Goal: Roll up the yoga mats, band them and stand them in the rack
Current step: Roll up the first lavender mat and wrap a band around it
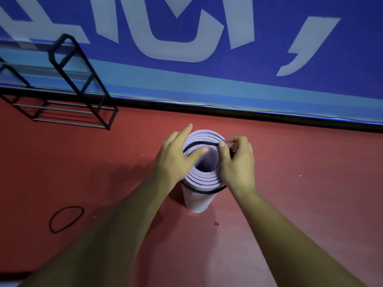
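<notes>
On red floor (290,204), straight-fingered left hand (176,158) presses upright mat (199,201); right hand (238,162) pinches black band (199,143).

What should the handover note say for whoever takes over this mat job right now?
Left hand open, pressing the top end of the rolled mat from the left.
Right hand pinches the black band at the right rim.
Mat stands upright on the red floor; band is round its near side, far side across the top end.
Spare band lies on the floor, left; rack at the wall, far left.
Done: rolling. Left: seat the band, stand the mat in the rack.
</notes>
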